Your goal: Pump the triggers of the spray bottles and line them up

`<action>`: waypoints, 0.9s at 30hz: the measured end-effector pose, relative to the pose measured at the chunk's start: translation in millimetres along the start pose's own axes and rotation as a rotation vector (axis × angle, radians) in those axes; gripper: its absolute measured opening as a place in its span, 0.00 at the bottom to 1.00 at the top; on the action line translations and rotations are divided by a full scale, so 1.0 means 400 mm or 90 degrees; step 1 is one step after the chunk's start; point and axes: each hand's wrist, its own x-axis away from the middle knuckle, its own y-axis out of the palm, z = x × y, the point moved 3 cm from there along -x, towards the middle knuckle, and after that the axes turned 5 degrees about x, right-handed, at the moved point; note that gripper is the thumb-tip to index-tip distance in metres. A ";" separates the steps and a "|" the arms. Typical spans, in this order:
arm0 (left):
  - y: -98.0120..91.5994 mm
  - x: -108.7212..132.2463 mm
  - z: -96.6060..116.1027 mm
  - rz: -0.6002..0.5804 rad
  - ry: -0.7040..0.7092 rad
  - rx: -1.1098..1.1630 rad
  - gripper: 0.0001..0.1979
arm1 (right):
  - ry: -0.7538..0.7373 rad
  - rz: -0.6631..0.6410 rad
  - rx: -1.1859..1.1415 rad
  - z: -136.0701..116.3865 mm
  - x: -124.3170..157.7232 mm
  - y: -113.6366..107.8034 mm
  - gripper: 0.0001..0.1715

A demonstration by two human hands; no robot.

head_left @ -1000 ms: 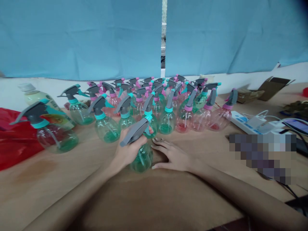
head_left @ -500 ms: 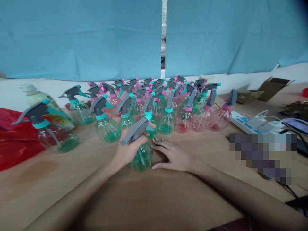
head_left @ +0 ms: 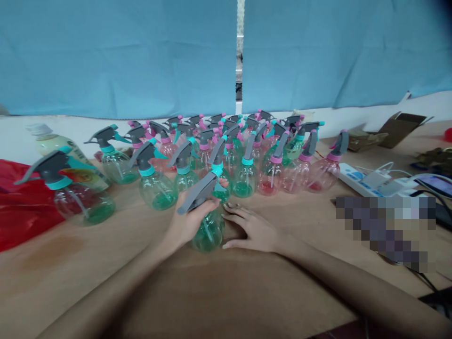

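Observation:
A green spray bottle [head_left: 209, 233] with a grey and turquoise trigger head stands on the table in front of me. My left hand [head_left: 190, 219] is wrapped round its neck, just under the head; some fingers are hidden behind it. Beside the bottle's right side, my right hand [head_left: 252, 228] lies on the tabletop with fingers spread, its tips close to the bottle. Whether they touch it I cannot tell. Right behind are more spray bottles, among them a green one [head_left: 243, 183] and a pink one [head_left: 270, 181], each with some coloured bottom showing.
Several pink and green spray bottles fill the back of the table [head_left: 141, 282]. At left, one green bottle [head_left: 84, 202] stands by a red bag [head_left: 24, 202] and a label-wrapped bottle [head_left: 70, 150]. At right are a power strip [head_left: 360, 179] with cables and an opened cardboard box [head_left: 400, 132].
Almost nothing differs. Both hands and the held spray bottle stay in the same place; the view has shifted very slightly.

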 end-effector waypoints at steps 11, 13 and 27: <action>0.002 0.002 -0.003 -0.017 -0.011 0.022 0.07 | -0.016 0.018 -0.012 0.002 0.001 0.000 0.48; 0.003 0.001 -0.001 -0.020 -0.009 0.026 0.07 | -0.016 0.018 -0.012 0.001 0.001 0.000 0.48; 0.005 0.003 -0.003 0.030 0.014 0.008 0.15 | -0.018 0.021 -0.002 -0.002 0.000 -0.002 0.47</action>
